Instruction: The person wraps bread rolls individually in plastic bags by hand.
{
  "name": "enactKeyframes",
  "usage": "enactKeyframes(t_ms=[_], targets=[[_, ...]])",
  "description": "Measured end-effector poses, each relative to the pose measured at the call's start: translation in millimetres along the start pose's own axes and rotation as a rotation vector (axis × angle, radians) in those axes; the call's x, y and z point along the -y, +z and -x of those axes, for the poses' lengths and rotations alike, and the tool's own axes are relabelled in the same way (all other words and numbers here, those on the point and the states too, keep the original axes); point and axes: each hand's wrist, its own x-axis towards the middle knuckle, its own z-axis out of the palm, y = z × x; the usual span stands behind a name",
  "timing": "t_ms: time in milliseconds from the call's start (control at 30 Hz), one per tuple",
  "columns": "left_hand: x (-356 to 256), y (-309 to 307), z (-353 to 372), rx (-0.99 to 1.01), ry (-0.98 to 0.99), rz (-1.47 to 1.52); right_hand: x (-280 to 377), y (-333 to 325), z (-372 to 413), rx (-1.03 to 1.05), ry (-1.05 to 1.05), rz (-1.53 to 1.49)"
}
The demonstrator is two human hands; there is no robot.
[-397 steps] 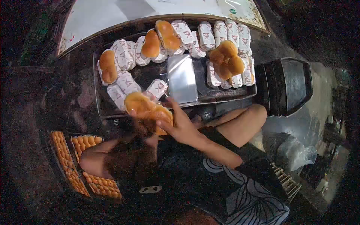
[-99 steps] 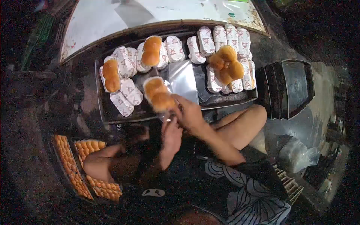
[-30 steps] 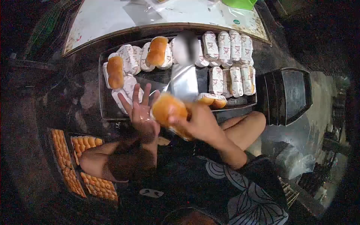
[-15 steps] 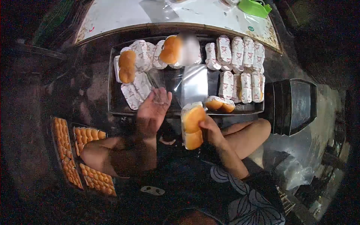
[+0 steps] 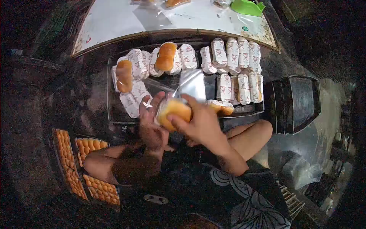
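My right hand (image 5: 206, 124) grips a golden bread bun (image 5: 175, 114) with white paper along its side, thumb on top. Close against the bun's left side, my left hand (image 5: 152, 128) holds a clear plastic bag (image 5: 163, 87), its fingers partly blurred and partly hidden. Just beyond the hands, a stack of clear plastic bags (image 5: 191, 84) lies in a black tray (image 5: 152, 119). Along the tray's back and sides sit several buns in printed white paper (image 5: 226, 87). Two of those at the left, one bun (image 5: 124, 76) and another bun (image 5: 166, 56), lie with their brown tops showing.
A white table (image 5: 114, 19) with a green scoop-like object (image 5: 247, 7) stands behind the tray. Stacked black trays (image 5: 301, 103) are at the right, near crumpled plastic (image 5: 305, 171). Trays of unwrapped buns (image 5: 101, 189) lie at the lower left, by my knee.
My right hand has brought the bun up and left, to the bag at my left hand. The bun has turned from upright to tilted. The view has shifted slightly.
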Motion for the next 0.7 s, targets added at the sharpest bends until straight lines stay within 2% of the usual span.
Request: enactKeyframes(t_ms=[33, 67, 100, 167, 200, 233, 300, 333, 367, 433, 467, 500, 567, 600, 633, 700], targets=[[1.5, -0.8, -0.2, -0.031, 0.065, -0.307, -2.6, 7.7, 5.2, 0.066, 0.033, 0.006], [3.9, -3.7, -2.8, -0.079, -0.012, -0.230, -8.0, 13.6, 3.0, 0.113, 0.085, -0.133], [11.7, -10.9, 1.0, -0.081, -0.019, -0.231, -11.8, 18.3, -1.8, 0.112, 0.092, -0.135], [35.3, -33.7, 12.8, -0.016, -0.191, -0.106, -19.9, 23.7, -15.1, 0.079, 0.349, -0.297], [41.8, -48.1, 14.5, -0.099, -0.292, -0.134, -25.7, 22.0, -16.7, 0.156, 0.340, -0.357], [38.6, -61.2, 14.0, -0.104, -0.294, -0.131, -40.7, 31.0, -6.8, 0.158, 0.345, -0.355], [24.9, -79.1, 9.3, -0.007, -0.419, 0.161, -67.9, 58.5, 27.3, -0.015, -0.159, -0.292], [29.0, -80.2, 7.6, 0.170, -0.415, 0.364, -69.2, 69.2, 44.5, 0.106, 0.098, -0.649], [39.6, -72.8, 17.0, 0.159, -0.420, 0.369, -64.3, 68.2, 39.9, 0.110, 0.110, -0.648], [67.5, -51.3, 38.4, -0.372, -0.204, -0.228, -55.9, 61.4, 19.4, -0.037, 0.299, -0.537], [68.5, -40.0, 34.5, -0.450, -0.188, -0.144, -54.7, 63.3, 13.2, -0.046, 0.359, -0.500], [62.1, -41.8, 34.1, -0.450, -0.189, -0.143, -59.1, 65.6, 19.1, -0.046, 0.360, -0.498], [38.9, -48.9, 27.7, -0.407, -0.301, -0.024, -71.6, 73.4, 34.4, 0.035, -0.269, -0.337], [33.5, -44.7, 31.2, -0.355, -0.377, -0.021, -73.2, 70.0, 37.8, 0.040, -0.212, -0.254], [56.9, -77.6, 39.9, -0.410, -0.371, -0.106, -71.1, 64.2, 32.2, -0.039, -0.107, -0.223], [70.2, -63.7, 46.3, -0.441, -0.483, -0.382, -89.1, 53.7, -5.5, 0.025, -0.054, -0.111]])
